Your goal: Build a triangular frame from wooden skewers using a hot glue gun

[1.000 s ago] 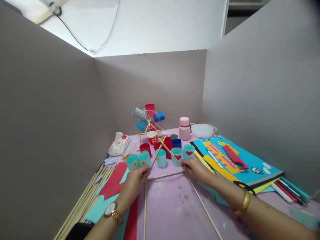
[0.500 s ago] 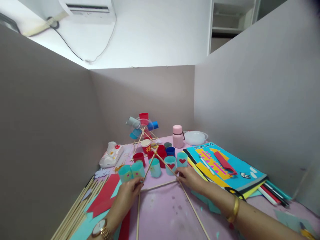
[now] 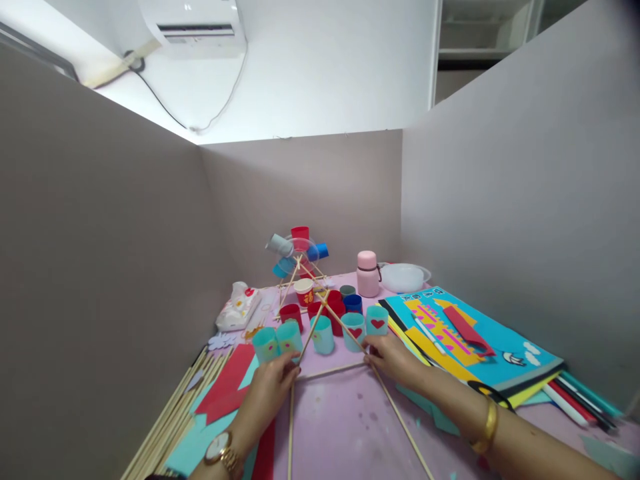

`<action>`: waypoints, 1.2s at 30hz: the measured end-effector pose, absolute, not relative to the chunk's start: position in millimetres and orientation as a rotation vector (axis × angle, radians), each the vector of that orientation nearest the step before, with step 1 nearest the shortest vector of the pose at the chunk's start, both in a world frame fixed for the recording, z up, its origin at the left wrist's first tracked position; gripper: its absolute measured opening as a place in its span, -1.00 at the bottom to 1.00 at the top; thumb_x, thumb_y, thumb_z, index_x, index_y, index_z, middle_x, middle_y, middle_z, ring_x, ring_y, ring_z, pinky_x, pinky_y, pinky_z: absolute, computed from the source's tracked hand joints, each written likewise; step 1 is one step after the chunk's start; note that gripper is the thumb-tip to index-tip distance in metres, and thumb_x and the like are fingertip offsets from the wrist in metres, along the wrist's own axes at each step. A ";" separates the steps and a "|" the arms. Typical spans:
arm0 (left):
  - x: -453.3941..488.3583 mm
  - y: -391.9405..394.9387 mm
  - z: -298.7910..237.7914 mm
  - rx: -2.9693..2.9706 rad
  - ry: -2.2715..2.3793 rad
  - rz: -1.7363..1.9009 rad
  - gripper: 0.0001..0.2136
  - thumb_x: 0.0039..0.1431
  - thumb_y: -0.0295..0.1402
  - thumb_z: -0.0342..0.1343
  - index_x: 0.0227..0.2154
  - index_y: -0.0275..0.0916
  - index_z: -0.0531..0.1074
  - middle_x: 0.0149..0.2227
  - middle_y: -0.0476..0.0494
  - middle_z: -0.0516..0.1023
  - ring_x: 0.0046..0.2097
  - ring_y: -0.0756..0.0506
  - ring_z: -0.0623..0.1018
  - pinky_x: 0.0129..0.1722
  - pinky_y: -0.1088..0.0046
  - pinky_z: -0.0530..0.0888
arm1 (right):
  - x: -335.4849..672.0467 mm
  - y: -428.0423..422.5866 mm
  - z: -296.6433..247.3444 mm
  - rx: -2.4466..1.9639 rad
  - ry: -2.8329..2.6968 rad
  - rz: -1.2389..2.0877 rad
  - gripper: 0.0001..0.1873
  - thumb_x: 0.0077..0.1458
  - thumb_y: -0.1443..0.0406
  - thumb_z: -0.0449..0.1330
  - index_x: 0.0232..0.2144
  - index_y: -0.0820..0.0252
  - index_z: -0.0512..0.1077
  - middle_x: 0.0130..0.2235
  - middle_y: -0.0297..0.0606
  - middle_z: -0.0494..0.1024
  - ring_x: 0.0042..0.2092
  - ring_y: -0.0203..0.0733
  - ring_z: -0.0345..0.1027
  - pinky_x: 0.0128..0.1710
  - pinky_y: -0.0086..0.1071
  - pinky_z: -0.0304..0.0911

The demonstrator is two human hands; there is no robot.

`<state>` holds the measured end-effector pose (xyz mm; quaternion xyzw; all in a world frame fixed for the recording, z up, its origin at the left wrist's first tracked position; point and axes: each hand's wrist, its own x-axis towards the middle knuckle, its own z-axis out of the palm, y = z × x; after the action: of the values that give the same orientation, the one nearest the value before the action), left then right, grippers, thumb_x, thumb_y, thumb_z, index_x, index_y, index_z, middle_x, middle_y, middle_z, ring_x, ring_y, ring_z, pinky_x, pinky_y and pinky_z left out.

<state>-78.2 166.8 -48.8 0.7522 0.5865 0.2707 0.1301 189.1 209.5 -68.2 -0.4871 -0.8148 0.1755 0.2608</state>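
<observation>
Thin wooden sticks form an A-shaped frame (image 3: 330, 371) with a crossbar, held in front of me over the pink table. My left hand (image 3: 274, 381), a watch on its wrist, pinches the left leg near the crossbar's end. On the other side, my right hand (image 3: 389, 356) grips the right leg where the crossbar meets it; a gold bangle circles that wrist. Just beyond the frame stand light-blue paper rings (image 3: 323, 335), some bearing red hearts. Behind these are red rings (image 3: 291, 317) and a dark blue ring (image 3: 353, 304).
A Ferris-wheel-like model (image 3: 299, 253) stands at the back, near a paper cup (image 3: 304, 292) and pink bottle (image 3: 369, 277). Loose sticks (image 3: 173, 417), coloured paper (image 3: 227, 393) and tissues (image 3: 239, 308) lie left. Right are a castle picture (image 3: 505, 343) and markers (image 3: 570, 403). Grey partitions enclose the table.
My view has turned slightly left, so everything sits further right in the picture. The two stick tips at the frame's top look closer together. Both hands keep their hold.
</observation>
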 end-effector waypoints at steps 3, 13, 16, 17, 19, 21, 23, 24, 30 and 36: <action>-76.7 165.9 -47.5 2.184 1.713 0.787 -0.71 0.10 -0.35 -0.03 -0.14 -0.26 0.46 -0.32 -0.17 0.63 -0.28 -0.14 0.58 -0.29 0.44 0.40 | 188.5 210.4 -68.2 -1.315 -2.215 0.455 -0.82 -0.04 0.40 0.13 -0.34 0.20 0.49 -0.46 -0.25 0.57 -0.41 -0.23 0.39 -0.43 -0.46 0.09; -76.1 169.3 -50.0 2.217 1.736 0.786 -0.77 0.12 -0.39 -0.06 -0.29 -0.22 0.50 -0.37 -0.11 0.62 -0.33 -0.12 0.57 -0.36 0.48 0.36 | 184.5 212.6 -70.5 -1.307 -2.223 0.394 -0.80 0.02 0.41 0.06 -0.52 0.19 0.46 -0.52 -0.29 0.52 -0.44 -0.26 0.31 -0.46 -0.46 0.00; -75.8 168.9 -51.5 2.220 1.735 0.779 -0.77 0.13 -0.40 -0.08 -0.29 -0.21 0.49 -0.34 -0.11 0.62 -0.29 -0.12 0.57 -0.33 0.48 0.36 | 184.0 211.2 -70.0 -1.311 -2.218 0.387 -0.80 0.02 0.42 0.06 -0.54 0.20 0.45 -0.52 -0.30 0.51 -0.45 -0.27 0.30 -0.47 -0.46 -0.02; -75.7 168.6 -51.6 2.219 1.738 0.776 -0.76 0.13 -0.40 -0.08 -0.28 -0.20 0.49 -0.33 -0.12 0.62 -0.28 -0.13 0.57 -0.32 0.47 0.37 | 184.0 210.9 -69.8 -1.313 -2.216 0.385 -0.80 0.02 0.42 0.06 -0.54 0.20 0.45 -0.52 -0.30 0.51 -0.44 -0.27 0.30 -0.47 -0.46 -0.03; -75.4 168.3 -51.2 2.217 1.747 0.770 -0.76 0.13 -0.40 -0.08 -0.27 -0.20 0.49 -0.30 -0.13 0.62 -0.26 -0.14 0.57 -0.30 0.46 0.37 | 184.2 210.8 -69.2 -1.316 -2.212 0.381 -0.80 0.02 0.42 0.06 -0.54 0.20 0.45 -0.51 -0.30 0.51 -0.44 -0.27 0.30 -0.47 -0.46 -0.04; -74.6 168.1 -49.9 2.214 1.757 0.765 -0.77 0.12 -0.41 -0.07 -0.27 -0.21 0.49 -0.29 -0.15 0.63 -0.24 -0.15 0.57 -0.29 0.45 0.37 | 184.4 210.9 -68.6 -1.317 -2.209 0.380 -0.81 0.01 0.43 0.06 -0.54 0.20 0.44 -0.52 -0.30 0.51 -0.44 -0.27 0.29 -0.46 -0.46 -0.04; -73.3 167.5 -48.3 2.215 1.765 0.762 -0.77 0.12 -0.41 -0.07 -0.28 -0.23 0.49 -0.30 -0.16 0.62 -0.24 -0.17 0.57 -0.30 0.43 0.37 | 184.3 210.6 -68.0 -1.316 -2.206 0.383 -0.81 0.00 0.43 0.07 -0.55 0.20 0.44 -0.53 -0.31 0.50 -0.45 -0.28 0.29 -0.47 -0.47 -0.04; -72.6 167.0 -47.7 2.216 1.767 0.760 -0.77 0.12 -0.41 -0.07 -0.30 -0.23 0.49 -0.31 -0.17 0.62 -0.25 -0.17 0.57 -0.31 0.43 0.36 | 184.1 210.3 -67.8 -1.316 -2.203 0.384 -0.81 -0.01 0.43 0.07 -0.56 0.20 0.44 -0.53 -0.31 0.50 -0.45 -0.28 0.28 -0.47 -0.47 -0.04; -71.3 164.9 -46.7 2.239 1.772 0.776 -0.79 0.11 -0.42 -0.07 -0.32 -0.23 0.49 -0.35 -0.15 0.62 -0.31 -0.14 0.56 -0.36 0.46 0.35 | 182.8 208.6 -69.3 -1.305 -2.174 0.396 -0.82 0.00 0.42 0.08 -0.56 0.21 0.43 -0.53 -0.30 0.49 -0.45 -0.27 0.28 -0.47 -0.46 -0.03; -61.5 153.4 -27.0 2.265 1.761 0.871 -0.80 0.12 -0.43 -0.07 -0.35 -0.26 0.48 -0.42 -0.13 0.59 -0.38 -0.10 0.54 -0.40 0.46 0.35 | 184.4 199.7 -52.9 -1.264 -2.145 0.438 -0.82 0.01 0.39 0.07 -0.56 0.19 0.41 -0.56 -0.35 0.45 -0.47 -0.28 0.27 -0.48 -0.48 0.03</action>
<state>-61.5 153.4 -27.0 0.7534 0.5859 0.2899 0.0713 184.4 199.7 -52.9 -0.4766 -0.8090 0.1652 0.3018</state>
